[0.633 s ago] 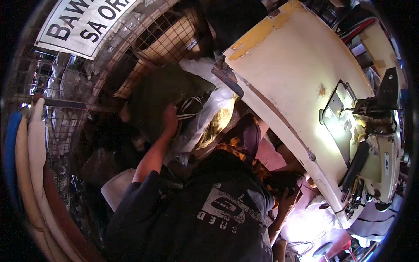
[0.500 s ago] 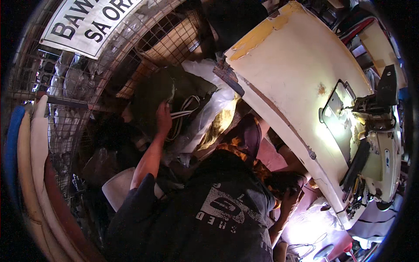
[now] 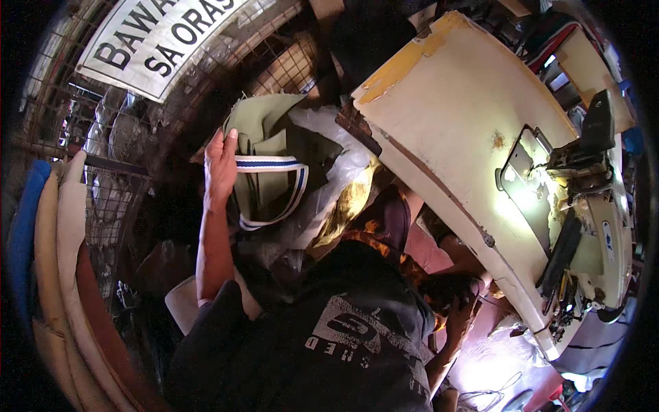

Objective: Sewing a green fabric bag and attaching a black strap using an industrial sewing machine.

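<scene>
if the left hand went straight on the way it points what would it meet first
Past the creased olive green cloth it grips, the left hand would probably meet the dark metal wire mesh first, though depth is unclear.

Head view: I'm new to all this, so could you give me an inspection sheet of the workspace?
Surface: broad cream tabletop with worn, yellowed edges and a small brown stain.
Job's things: olive-green fabric piece with a white, blue-striped strap.
Clutter: crumpled clear plastic sheet beside the fabric.
Grips: left hand closed on the fabric's edge; right hand low on the right, partly shadowed, hold unclear.
Cables: thin dark wire, looped at lower right.
Surroundings: wire-mesh panel behind; white rectangular sign with black lettering; blue, tan, beige and maroon rolls at left.
</scene>
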`<state>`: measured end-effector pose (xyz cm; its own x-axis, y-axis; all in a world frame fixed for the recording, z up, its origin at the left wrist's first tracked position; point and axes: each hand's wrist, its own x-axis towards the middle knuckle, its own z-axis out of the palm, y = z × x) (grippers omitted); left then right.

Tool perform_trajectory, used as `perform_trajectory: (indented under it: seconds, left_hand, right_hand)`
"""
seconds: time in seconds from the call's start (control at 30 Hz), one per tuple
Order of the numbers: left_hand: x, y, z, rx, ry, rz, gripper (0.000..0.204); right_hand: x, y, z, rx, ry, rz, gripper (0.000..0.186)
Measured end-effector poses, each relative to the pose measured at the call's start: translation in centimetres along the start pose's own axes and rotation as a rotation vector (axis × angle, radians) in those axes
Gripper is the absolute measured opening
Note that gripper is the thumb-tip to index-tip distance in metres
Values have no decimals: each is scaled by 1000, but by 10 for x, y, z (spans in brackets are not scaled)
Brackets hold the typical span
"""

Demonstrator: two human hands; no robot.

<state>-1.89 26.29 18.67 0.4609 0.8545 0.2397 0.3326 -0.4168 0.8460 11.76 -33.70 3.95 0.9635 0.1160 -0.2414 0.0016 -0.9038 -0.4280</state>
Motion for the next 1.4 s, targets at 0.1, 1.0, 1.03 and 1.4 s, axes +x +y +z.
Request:
perform_trajectory:
  seconds: [0.1, 1.0, 1.03, 1.4]
  left_hand:
    - [6, 31, -18, -49, -207, -24, 32]
    - [32, 234, 457, 334, -885, 1227, 27]
    - [26, 225, 461, 251, -733, 1160, 23]
    - [-1, 226, 427, 72, -979, 959, 26]
  right_hand:
    - [4, -12, -15, -104, -53, -19, 61]
    - [18, -139, -87, 687, -92, -323, 48]
    - [17, -134, -86, 682, -79, -270, 44]
    - [-4, -78, -48, 597, -44, 1, 34]
